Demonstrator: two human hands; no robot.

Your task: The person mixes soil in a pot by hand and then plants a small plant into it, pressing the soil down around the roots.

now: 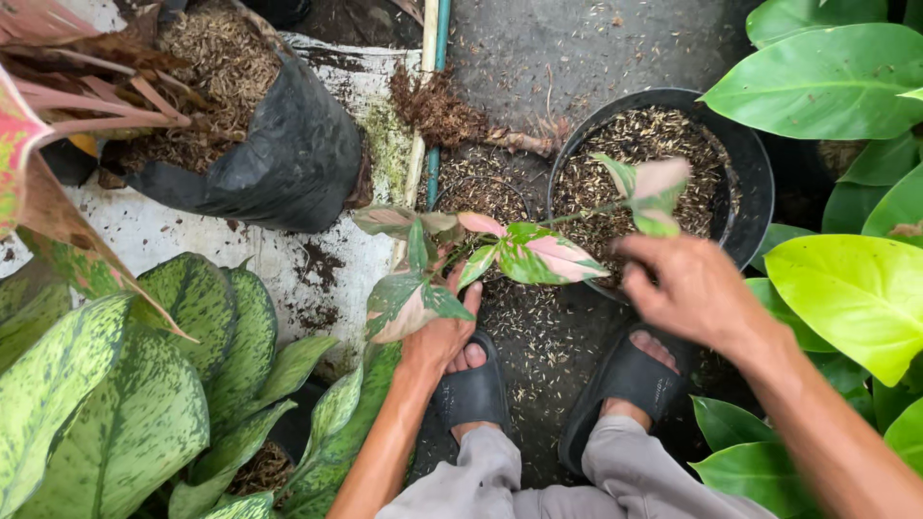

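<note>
From the head view, the left hand [437, 332] grips the base of a pink-and-green cutting [510, 252] whose long stem runs rightward and slightly up, its tip over the black pot [755, 183], while the right hand [687, 284], fingers loosely curled, holds nothing at the pot's near rim.

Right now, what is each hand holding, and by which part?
The left hand grips the pink-and-green plant cutting at its lower stem. The right hand holds nothing visible, hovering at the black pot rim.
</note>
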